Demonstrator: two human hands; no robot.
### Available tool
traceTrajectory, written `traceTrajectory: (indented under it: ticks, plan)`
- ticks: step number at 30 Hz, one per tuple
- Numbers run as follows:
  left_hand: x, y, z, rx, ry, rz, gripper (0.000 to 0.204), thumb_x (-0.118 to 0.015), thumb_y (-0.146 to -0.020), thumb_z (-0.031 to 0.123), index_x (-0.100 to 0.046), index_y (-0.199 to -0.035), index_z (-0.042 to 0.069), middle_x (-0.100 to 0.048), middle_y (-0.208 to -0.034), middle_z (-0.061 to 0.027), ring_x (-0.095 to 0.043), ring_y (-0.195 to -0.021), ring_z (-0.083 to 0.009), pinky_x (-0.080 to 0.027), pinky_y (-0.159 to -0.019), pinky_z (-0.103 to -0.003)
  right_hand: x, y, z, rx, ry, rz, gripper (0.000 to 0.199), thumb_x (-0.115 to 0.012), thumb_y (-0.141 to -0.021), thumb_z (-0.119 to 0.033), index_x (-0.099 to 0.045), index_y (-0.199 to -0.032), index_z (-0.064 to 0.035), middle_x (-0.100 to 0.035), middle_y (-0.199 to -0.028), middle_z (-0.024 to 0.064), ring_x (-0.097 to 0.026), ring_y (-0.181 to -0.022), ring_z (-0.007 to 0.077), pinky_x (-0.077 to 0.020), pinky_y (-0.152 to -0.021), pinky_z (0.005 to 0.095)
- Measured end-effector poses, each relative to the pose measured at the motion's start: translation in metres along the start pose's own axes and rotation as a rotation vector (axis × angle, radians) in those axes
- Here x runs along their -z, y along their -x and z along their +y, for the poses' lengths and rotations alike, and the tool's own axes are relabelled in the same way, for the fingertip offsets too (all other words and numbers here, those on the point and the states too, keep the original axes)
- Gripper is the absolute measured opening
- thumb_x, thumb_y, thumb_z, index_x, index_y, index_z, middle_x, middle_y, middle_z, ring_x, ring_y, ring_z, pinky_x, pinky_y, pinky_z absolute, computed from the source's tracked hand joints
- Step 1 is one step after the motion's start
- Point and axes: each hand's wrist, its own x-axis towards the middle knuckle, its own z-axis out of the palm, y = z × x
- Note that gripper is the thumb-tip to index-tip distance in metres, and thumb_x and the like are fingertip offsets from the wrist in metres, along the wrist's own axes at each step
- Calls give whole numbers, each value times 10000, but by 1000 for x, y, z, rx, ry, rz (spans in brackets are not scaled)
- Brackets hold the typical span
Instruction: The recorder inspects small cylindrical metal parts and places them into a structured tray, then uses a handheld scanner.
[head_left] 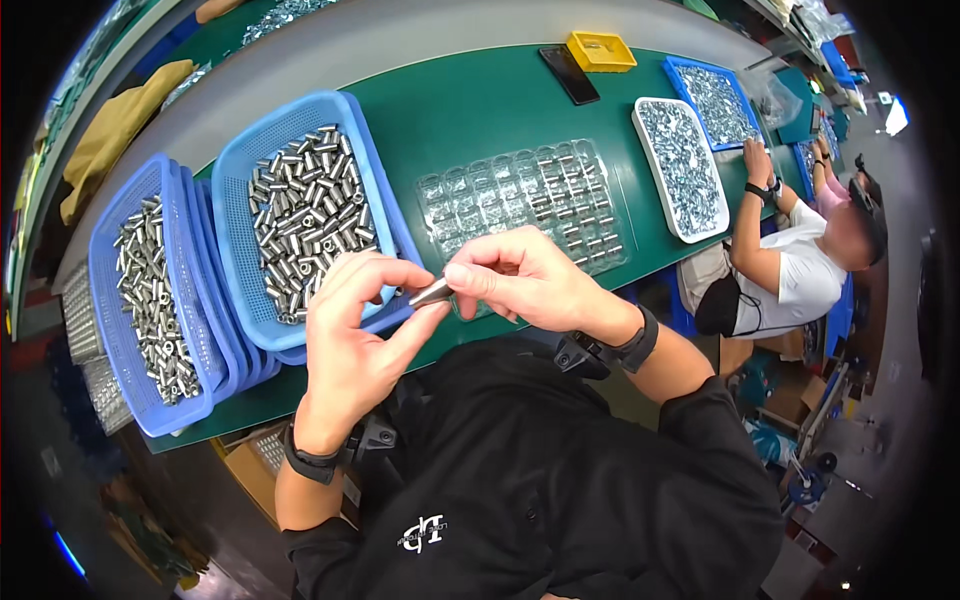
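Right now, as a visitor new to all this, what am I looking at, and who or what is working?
No robot here, just a person. The picture comes from a wide fisheye camera on that person's head, looking down, so straight edges bend near the rim. The left hand and right hand hold a small metal cylinder at their fingertips. On the green table, blue baskets at left hold heaps of similar pieces. Mid-table, a clear tray has pieces in its right part. Farther right, a co-worker is beside a white tray of small shiny parts.
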Motion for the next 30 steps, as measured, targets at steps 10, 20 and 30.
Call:
traceTrajectory:
  ticks: [10, 20, 30]
  plan:
    - [-2, 17, -9, 176, 337, -98, 138, -695, -768, 117, -608, -802, 16, -592, -740, -32, -523, -662, -118, -393, -583, -251, -20, 19, 5, -18, -216, 134, 161, -615, -856, -105, -630, -972, 6, -638, -729, 43, -527, -547, 33, -395, -459, 162]
    - [-39, -1, 6, 213, 404, -195, 140, -541, -895, 83, -588, -809, -17, -570, -718, -40, -516, -669, -97, -405, -615, -230, 4, 43, 14, 238, -81, 354, 214, -651, -808, -28, -622, -1015, 16, -642, -816, 35, -560, -643, 32, -452, -556, 164]
    - [-93, -34, 30, 251, 349, -176, 96, -543, -882, 50, -581, -848, -30, -576, -749, -29, -525, -693, -89, -419, -637, -223, 61, 72, 31, 208, -242, 360, 186, -685, -810, -133, -649, -932, 3, -633, -738, 12, -562, -660, 34, -456, -580, 193]
